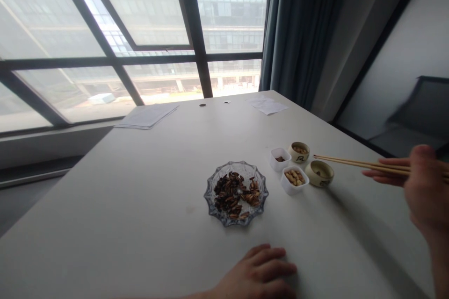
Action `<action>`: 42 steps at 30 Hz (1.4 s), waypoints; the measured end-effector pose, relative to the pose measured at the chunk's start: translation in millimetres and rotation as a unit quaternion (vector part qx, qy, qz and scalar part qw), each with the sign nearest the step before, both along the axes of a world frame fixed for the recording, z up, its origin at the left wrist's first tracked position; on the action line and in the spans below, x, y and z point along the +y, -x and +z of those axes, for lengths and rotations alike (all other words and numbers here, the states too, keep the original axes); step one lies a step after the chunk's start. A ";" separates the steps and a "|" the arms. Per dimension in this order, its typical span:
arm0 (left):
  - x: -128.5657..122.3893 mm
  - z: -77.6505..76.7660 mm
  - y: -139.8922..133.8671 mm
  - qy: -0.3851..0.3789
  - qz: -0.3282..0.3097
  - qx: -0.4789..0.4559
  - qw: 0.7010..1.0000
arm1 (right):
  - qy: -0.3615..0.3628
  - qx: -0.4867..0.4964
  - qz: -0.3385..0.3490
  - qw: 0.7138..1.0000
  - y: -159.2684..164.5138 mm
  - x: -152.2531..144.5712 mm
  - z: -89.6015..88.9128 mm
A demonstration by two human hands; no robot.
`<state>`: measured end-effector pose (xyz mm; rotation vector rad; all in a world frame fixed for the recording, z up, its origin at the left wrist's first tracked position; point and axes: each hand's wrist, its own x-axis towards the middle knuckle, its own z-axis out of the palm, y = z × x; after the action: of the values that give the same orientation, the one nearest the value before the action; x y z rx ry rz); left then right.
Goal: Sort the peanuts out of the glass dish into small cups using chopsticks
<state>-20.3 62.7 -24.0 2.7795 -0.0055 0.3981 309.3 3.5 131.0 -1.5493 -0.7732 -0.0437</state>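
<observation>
Windows [157, 4] back a white surface [168, 173]. Right hand [423, 189], frame right, grips chopsticks [351, 162], probably steadiest with tips together; left hand [263, 273], bottom centre, lies apparently empty, loosely spread, below the central glass dish [246, 171].

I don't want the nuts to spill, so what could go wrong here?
The chopsticks in the right hand are thin, so smooth nuts might slip from them. Their tips point in close to the nearer round cup, so a low swing could knock it. The left hand is near the glass bowl, and might bump it if it slid forward.
</observation>
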 end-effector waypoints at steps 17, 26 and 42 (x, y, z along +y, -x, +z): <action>-0.9 3.7 -0.2 -0.012 0.004 0.002 1.000 | -0.042 0.042 0.130 0.990 36.6 15.2 -18.6; -2.2 -3.1 -1.2 -0.030 0.008 -0.008 0.999 | 0.050 -0.003 0.412 0.910 85.5 27.4 -52.6; -2.2 -7.8 -3.3 -0.018 0.009 -0.017 1.000 | 0.071 0.088 0.407 0.906 101.2 34.5 -73.0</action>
<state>-17.0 60.5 -31.8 2.8100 0.0049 0.4545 208.1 38.0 58.1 -1.2341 -1.2412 0.7734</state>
